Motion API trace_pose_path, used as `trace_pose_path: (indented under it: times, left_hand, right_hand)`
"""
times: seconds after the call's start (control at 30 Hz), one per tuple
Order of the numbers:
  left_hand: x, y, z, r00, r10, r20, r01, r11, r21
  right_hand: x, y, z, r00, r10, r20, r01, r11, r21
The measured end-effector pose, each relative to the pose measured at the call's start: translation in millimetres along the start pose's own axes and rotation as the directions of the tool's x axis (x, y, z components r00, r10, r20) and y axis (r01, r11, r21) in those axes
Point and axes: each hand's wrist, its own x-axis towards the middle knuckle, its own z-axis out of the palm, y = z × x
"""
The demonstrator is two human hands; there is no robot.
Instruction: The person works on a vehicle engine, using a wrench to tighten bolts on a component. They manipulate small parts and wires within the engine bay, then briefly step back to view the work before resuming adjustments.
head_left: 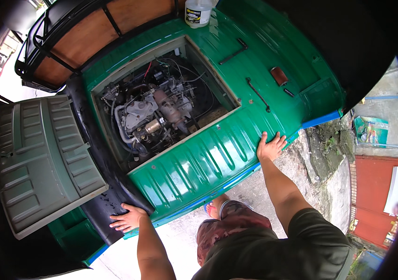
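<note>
My left hand (129, 218) lies flat with fingers spread on a black padded cover (110, 186) at the near left edge of a green ribbed vehicle bed (194, 168). Farther right, my right hand (271, 147) rests palm down on the bed's near edge, its fingers apart. Neither hand holds anything. Between and beyond them, an engine (152, 112) shows inside a square opening in the bed. Right of that opening lie a thin dark wrench (258, 94) and, farther off, a dark bar-like hand tool (233, 51).
A grey ribbed metal hatch panel (45, 158) leans at the left. At the back stands a clear plastic jug (198, 13). A brown box-like item (279, 76) and a small black cylinder (288, 93) lie on the right. Broken concrete (325, 149) borders the bed's right side.
</note>
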Motion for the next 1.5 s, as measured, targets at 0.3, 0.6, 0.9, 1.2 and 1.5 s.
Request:
trace_pose_path:
  times: [0.3, 0.6, 0.9, 1.2, 1.5]
  left_hand:
    - [9, 8, -4, 1.000, -0.006, 0.019, 0.008, 0.997, -0.077]
    - [3, 13, -17, 0.999, -0.019, 0.051, 0.023, 0.996, -0.082]
    - [6, 9, -7, 1.000, -0.011, -0.016, 0.008, 0.986, -0.167]
    - [12, 6, -9, 0.999, 0.008, -0.039, -0.017, 0.971, -0.236]
    - [11, 11, 4, 0.997, -0.017, -0.074, -0.003, 0.966, -0.258]
  right_hand:
    - [-4, -4, 3, 1.000, -0.013, 0.003, 0.013, 0.995, 0.099]
    - [-5, -2, 1, 1.000, -0.001, 0.001, 0.001, 0.994, 0.114]
    - [-3, 5, 7, 0.998, -0.046, -0.032, 0.051, 0.988, 0.145]
    - [4, 16, 24, 0.991, -0.123, -0.051, 0.129, 0.979, 0.158]
    - [6, 15, 24, 0.992, -0.117, -0.056, 0.125, 0.978, 0.165]
